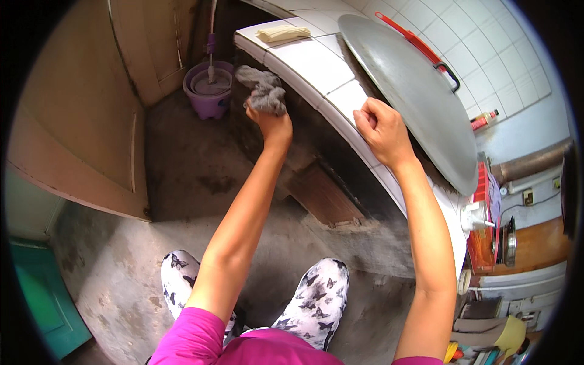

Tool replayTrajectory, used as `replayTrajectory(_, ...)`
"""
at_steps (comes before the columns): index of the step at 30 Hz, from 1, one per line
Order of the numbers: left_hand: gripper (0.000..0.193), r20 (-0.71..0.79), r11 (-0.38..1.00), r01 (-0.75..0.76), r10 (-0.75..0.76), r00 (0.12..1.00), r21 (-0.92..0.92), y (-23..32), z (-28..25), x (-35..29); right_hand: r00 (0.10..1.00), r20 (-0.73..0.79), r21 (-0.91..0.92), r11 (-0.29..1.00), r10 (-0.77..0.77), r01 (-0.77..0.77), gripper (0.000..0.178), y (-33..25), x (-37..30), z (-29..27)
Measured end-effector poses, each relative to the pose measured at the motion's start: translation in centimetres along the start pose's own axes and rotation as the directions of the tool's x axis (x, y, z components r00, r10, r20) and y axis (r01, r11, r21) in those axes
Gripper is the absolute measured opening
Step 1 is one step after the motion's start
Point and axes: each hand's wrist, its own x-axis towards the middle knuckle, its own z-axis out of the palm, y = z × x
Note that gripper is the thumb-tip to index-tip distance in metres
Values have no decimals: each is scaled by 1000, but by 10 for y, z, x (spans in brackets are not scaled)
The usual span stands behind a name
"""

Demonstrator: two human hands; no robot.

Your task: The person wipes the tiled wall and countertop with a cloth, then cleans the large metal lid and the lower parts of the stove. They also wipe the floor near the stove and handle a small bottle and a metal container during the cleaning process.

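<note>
My left hand is closed round a crumpled grey rag, holding it up in front of the white-tiled stove counter. Loose folds of the rag hang over the top of the fist. At the counter's front edge, my right hand is curled into a fist, and I see nothing in it. Whether it rests on the tiles or hovers just over them, I cannot tell. Beside the right hand a big round grey metal lid covers part of the counter. A folded pale yellow cloth-like bundle lies at the counter's far left end.
A purple mop bucket with a mop stands on the floor at the far left, near a wooden door. Low in the counter's dark front is a brown hatch. Behind the lid lies a red-handled tool; a red rack stands right.
</note>
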Motion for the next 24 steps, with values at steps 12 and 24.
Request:
replayTrajectory(12, 85, 919, -244, 898, -251, 305, -365, 65, -225, -5, 957, -140, 171, 946, -252, 275, 85, -106, -92, 135)
replayTrajectory(24, 58, 858, 274, 958, -469, 210, -85, -38, -263, -49, 654, -488, -460, 807, -578, 370, 8, -96, 55, 174)
